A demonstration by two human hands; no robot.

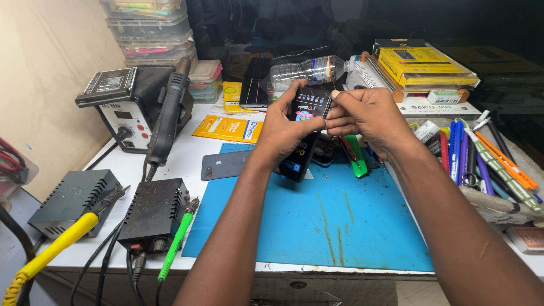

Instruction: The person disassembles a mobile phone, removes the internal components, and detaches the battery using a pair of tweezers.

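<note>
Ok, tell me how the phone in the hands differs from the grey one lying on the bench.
The held phone is lit and colourful; the grey phone shows a plain dull back. The held phone is raised and tilted between the left hand and right hand; the grey phone lies flat, untouched, partly on the blue mat. Both are slim rectangles.
</note>
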